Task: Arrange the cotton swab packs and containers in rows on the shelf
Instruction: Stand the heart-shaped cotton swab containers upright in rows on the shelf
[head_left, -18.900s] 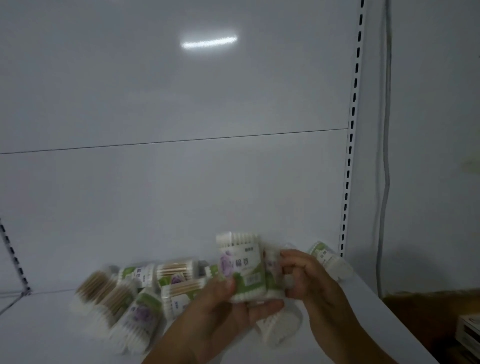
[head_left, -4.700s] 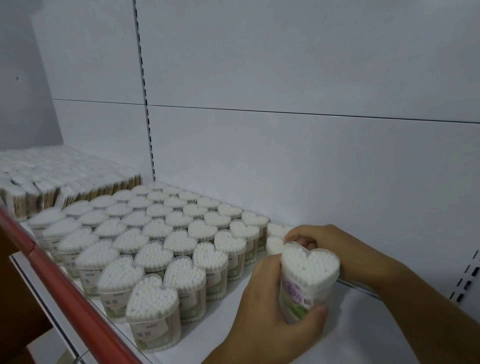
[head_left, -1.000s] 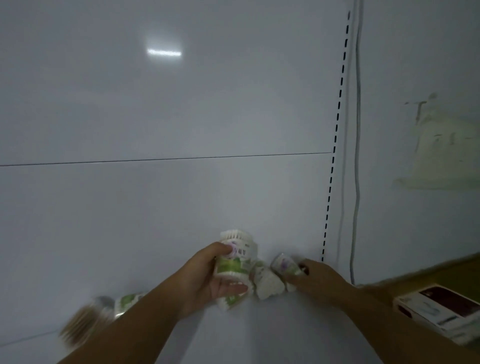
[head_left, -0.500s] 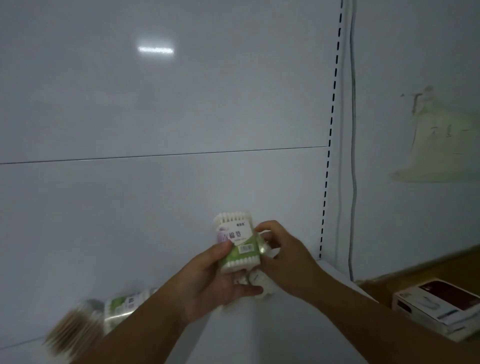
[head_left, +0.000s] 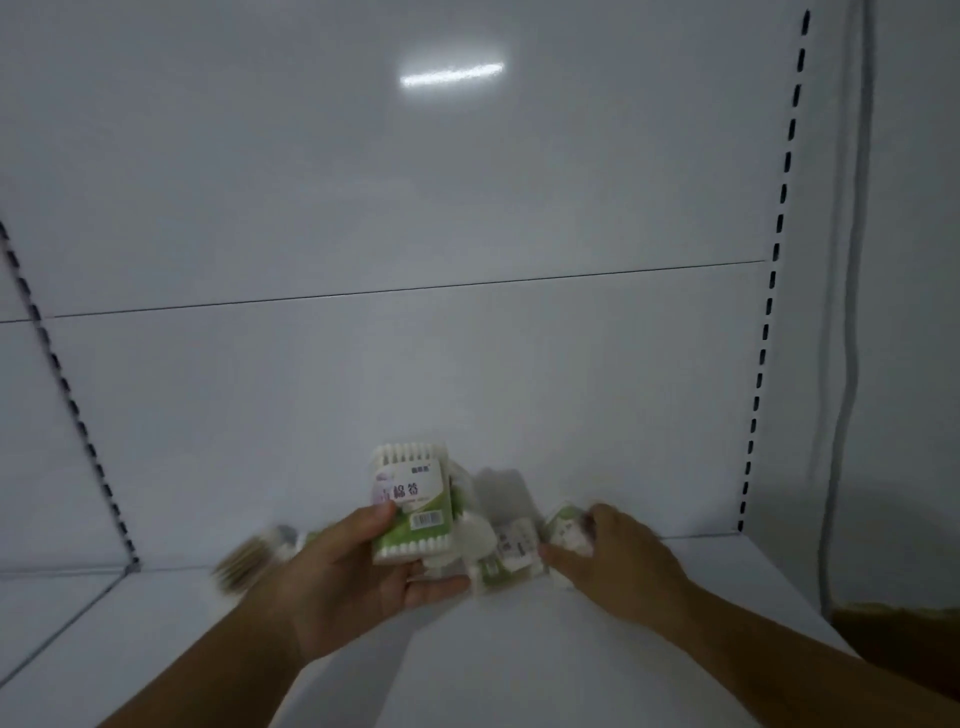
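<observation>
On this part of the shelf (head_left: 519, 654) no row is visible yet. The goods lie as a small untidy heap close to the back panel (head_left: 415, 208), so the arranging here seems to be at the gathering step: items are picked up, and the placing in rows is not yet done. How the rest of the shelf looks cannot be judged from this view.

The left hand (head_left: 353, 577) holds a cotton swab pack (head_left: 410, 501) upright, the thumb pressed on its printed label and the other fingers under and behind it. The white swab tips show at the top and bottom of the pack. More white material sits behind it in the same hand, but it is too blurred to say what it is.

The right hand (head_left: 618, 561) reaches forward and low, just above the shelf. Its fingers curl over a small pack (head_left: 569, 527) with a green label, and the thumb is under it; the picture is blurred there, but it looks like a grip. Between the two hands some loose packs (head_left: 506, 543) lie on the shelf, tilted and touching each other. To the left of the left hand a swab container (head_left: 249, 561) with wooden sticks lies on its side, also blurred.

Both forearms come from below, and the hands are near each other.
</observation>
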